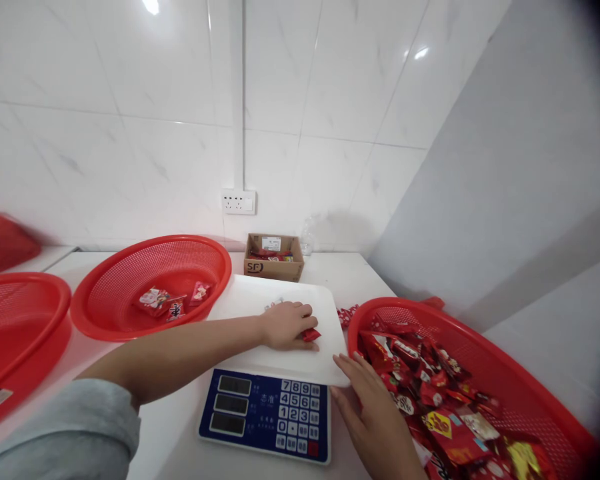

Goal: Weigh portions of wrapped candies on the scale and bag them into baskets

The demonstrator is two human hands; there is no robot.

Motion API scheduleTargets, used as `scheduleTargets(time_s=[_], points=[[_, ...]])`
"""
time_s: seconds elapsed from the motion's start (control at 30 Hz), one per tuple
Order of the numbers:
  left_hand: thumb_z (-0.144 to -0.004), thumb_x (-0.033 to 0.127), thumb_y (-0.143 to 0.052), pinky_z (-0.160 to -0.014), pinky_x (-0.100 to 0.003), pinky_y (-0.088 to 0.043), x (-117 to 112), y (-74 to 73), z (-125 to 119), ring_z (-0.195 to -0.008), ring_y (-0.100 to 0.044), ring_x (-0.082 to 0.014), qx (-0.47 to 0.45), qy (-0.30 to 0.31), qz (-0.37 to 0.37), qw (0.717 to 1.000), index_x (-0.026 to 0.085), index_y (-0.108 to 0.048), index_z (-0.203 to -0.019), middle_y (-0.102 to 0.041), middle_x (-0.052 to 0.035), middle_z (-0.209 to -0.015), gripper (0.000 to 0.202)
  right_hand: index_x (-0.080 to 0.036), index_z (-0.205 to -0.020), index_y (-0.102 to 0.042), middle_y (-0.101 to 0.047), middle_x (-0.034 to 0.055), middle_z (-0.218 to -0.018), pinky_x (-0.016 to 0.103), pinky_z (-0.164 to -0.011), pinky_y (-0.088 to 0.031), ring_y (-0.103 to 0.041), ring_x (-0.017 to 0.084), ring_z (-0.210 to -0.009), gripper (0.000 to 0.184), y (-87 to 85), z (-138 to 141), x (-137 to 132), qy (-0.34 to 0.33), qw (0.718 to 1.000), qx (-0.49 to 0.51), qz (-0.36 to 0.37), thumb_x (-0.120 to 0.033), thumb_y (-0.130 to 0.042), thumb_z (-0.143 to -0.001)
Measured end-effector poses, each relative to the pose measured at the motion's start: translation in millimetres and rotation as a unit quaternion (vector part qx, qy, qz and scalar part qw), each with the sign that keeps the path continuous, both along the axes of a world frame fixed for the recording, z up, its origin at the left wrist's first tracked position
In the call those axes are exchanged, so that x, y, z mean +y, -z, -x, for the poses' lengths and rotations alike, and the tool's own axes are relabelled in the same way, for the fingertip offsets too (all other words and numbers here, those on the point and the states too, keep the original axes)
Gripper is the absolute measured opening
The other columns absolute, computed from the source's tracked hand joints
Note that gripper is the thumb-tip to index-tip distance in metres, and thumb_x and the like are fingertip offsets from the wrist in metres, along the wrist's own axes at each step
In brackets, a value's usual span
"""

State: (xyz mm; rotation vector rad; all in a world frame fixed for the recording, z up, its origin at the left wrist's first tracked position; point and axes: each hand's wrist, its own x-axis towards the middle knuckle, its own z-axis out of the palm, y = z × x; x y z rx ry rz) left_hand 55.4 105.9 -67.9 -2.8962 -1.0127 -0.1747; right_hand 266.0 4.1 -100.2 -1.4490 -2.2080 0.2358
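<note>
My left hand [290,325] is over the white weighing tray [280,360] of a digital scale. Its fingers are curled down on a small red candy packet [310,335], which shows partly below the fingertips. My right hand [373,413] rests by the tray's front right corner, thumb and fingers apart, fingertips at the edge. Below the tray is the scale's blue panel [267,413], with its displays dark. Close to my right hand stands a red basket [380,305] full of red wrapped packets [430,387].
A red perforated basket [93,310] with several packets is at the left of the scale. Another red basket [55,287] stands at the far left. Behind the scale is a cardboard box [280,270] with packets inside. A power socket [239,201] is on the tiled wall.
</note>
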Motion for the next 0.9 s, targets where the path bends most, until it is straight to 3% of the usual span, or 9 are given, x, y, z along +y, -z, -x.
scheduleTargets(time_s=[0.1, 0.2, 0.33, 0.53, 0.67, 0.73, 0.8, 0.9], points=[[-0.085, 0.057, -0.046, -0.058, -0.032, -0.044, -1, 2.0, 0, -0.069, -0.06, -0.0208, 0.004, -0.027, -0.003, 1.0, 0.017, -0.059, -0.094, -0.06, -0.0078, -0.095, 0.043, -0.016, -0.122, -0.059, -0.059, 0.0117, -0.128, 0.052, -0.098, -0.045, -0.048, 0.03, -0.125, 0.04, -0.3, 0, 0, -0.003, 1.0, -0.004, -0.002, -0.032, -0.042, -0.089], [-0.088, 0.051, -0.043, -0.054, -0.03, -0.042, -4, -0.6, 2, -0.067, -0.061, -0.019, 0.006, -0.043, -0.013, 0.999, 0.018, -0.059, -0.09, -0.06, -0.006, -0.094, 0.036, -0.015, -0.123, -0.058, -0.059, 0.0119, -0.128, 0.053, -0.099, -0.045, -0.048, 0.03, -0.125, 0.04, 0.1, -1, 0, -0.007, 1.0, -0.007, -0.005, -0.032, -0.042, -0.09], [-0.091, 0.044, -0.04, -0.057, -0.029, -0.042, -10, -18.3, 15, -0.069, -0.06, -0.0177, -0.002, -0.069, -0.039, 0.997, 0.019, -0.059, -0.086, -0.061, -0.0047, -0.092, 0.032, -0.014, -0.122, -0.058, -0.059, 0.0115, -0.128, 0.052, -0.098, -0.046, -0.048, 0.03, -0.125, 0.04, 0.8, -1, -1, -0.01, 1.0, -0.008, -0.007, -0.032, -0.042, -0.09], [-0.094, 0.041, -0.031, -0.063, -0.029, -0.042, -15, -59.1, 73, -0.078, -0.058, -0.0181, -0.032, -0.165, -0.09, 0.982, 0.018, -0.057, -0.087, -0.059, -0.0062, -0.092, 0.035, -0.017, -0.121, -0.06, -0.06, 0.0107, -0.127, 0.051, -0.097, -0.047, -0.05, 0.03, -0.123, 0.039, -0.6, 0, -1, -0.013, 1.0, 0.0, -0.015, -0.032, -0.044, -0.089], [-0.094, 0.04, -0.029, -0.057, -0.029, -0.041, -14, -67.5, 125, -0.076, -0.058, -0.0206, -0.039, -0.267, -0.111, 0.956, 0.017, -0.058, -0.089, -0.059, -0.0083, -0.094, 0.037, -0.016, -0.122, -0.059, -0.059, 0.0112, -0.128, 0.052, -0.098, -0.046, -0.049, 0.03, -0.124, 0.041, 0.0, 1, -1, -0.01, 1.0, 0.005, -0.004, -0.034, -0.043, -0.089], [-0.092, 0.044, -0.033, -0.062, -0.034, -0.045, -16, -64.8, 146, -0.078, -0.059, -0.0233, -0.031, -0.301, -0.109, 0.947, 0.016, -0.06, -0.09, -0.06, -0.0106, -0.101, 0.039, -0.016, -0.122, -0.059, -0.059, 0.0114, -0.129, 0.053, -0.099, -0.045, -0.048, 0.03, -0.125, 0.041, 0.7, 1, -1, -0.006, 1.0, 0.014, 0.004, -0.033, -0.044, -0.089], [-0.089, 0.049, -0.04, -0.076, -0.042, -0.046, -21, -59.7, 159, -0.093, -0.058, -0.0292, -0.016, -0.309, -0.101, 0.946, 0.017, -0.062, -0.098, -0.057, -0.0132, -0.116, 0.039, -0.016, -0.121, -0.059, -0.059, 0.0118, -0.128, 0.053, -0.1, -0.043, -0.047, 0.03, -0.126, 0.04, 0.5, 1, 0, -0.003, 0.999, 0.032, 0.014, -0.033, -0.044, -0.088], [-0.088, 0.051, -0.044, -0.097, -0.051, -0.037, -39, -51.8, 157, -0.12, -0.045, -0.0347, -0.028, -0.301, -0.078, 0.95, 0.019, -0.057, -0.117, -0.043, -0.0145, -0.137, 0.046, -0.015, -0.12, -0.059, -0.057, 0.0125, -0.13, 0.052, -0.102, -0.041, -0.047, 0.029, -0.126, 0.043, -3.6, -1, -1, 0.017, 0.996, 0.075, 0.038, -0.036, -0.043, -0.087]])
